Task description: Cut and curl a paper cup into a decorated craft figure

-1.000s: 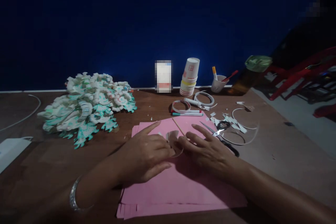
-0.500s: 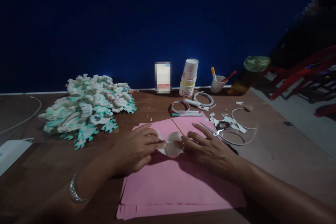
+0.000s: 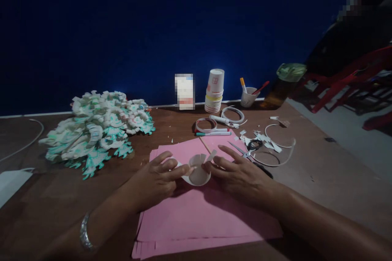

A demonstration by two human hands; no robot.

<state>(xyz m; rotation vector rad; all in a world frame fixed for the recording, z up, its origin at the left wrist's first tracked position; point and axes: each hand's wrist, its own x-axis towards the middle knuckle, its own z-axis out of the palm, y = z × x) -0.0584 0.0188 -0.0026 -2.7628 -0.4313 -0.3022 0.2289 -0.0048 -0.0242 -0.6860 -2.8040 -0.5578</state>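
Note:
A white paper cup [image 3: 199, 176] with its side cut into strips stands over a stack of pink paper [image 3: 208, 216]. My left hand [image 3: 161, 175] grips the cup's left side, thumb and forefinger on a strip. From the right, my right hand [image 3: 235, 173] pinches the opposite edge, where one strip sticks up beside the fingertips. Just beyond the cup lies a thin wooden stick [image 3: 204, 143] on the paper. Scissors [image 3: 246, 153] with black handles rest right of my right hand.
Cut paper figures [image 3: 101, 130] are heaped at left. Behind the paper are markers [image 3: 212, 133], a tape ring [image 3: 206, 124], a coiled white cable [image 3: 234, 114], stacked paper cups [image 3: 214, 89] and a cup holding pens [image 3: 249, 98]. Paper scraps [image 3: 268, 140] lie at right, near a green-lidded jar [image 3: 286, 83].
The view has shifted slightly, so the table things sit further left. Under my fingers the cup's strips have moved; one now stands up at the right edge. Both hands stay on the cup.

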